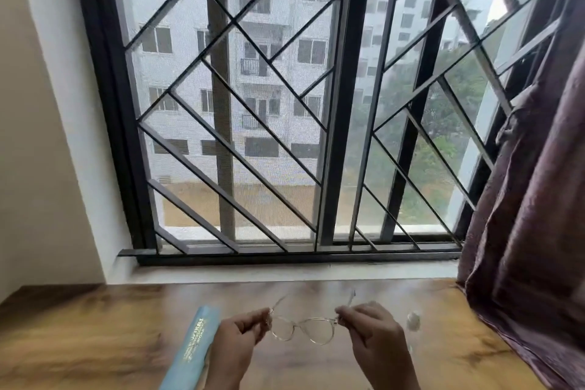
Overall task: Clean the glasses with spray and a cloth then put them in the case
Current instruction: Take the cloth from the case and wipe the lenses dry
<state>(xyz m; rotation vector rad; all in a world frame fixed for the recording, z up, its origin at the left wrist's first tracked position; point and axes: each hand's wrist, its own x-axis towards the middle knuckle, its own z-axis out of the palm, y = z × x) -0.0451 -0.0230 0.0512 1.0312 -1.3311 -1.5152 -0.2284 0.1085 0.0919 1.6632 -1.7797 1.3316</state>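
A blue case (193, 348) lies on the wooden table (79, 336), near left, partly behind the left hand (235, 347). That hand pinches the left end of the glasses (302, 328); the right hand (375, 340) pinches the right end. The clear frame hangs between both grips above the table, temples pointing far. A small whitish blurred object (413, 321) sits right of the right hand.

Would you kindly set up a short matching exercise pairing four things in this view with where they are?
Things:
1. glasses
2. light blue case
3. curtain
4. small white object

Places:
A. hanging at the right edge of the window
B. held between the left hand and right hand
C. on the table, right of the right hand
D. on the table, beside the left hand

Pairs: 1-B, 2-D, 3-A, 4-C
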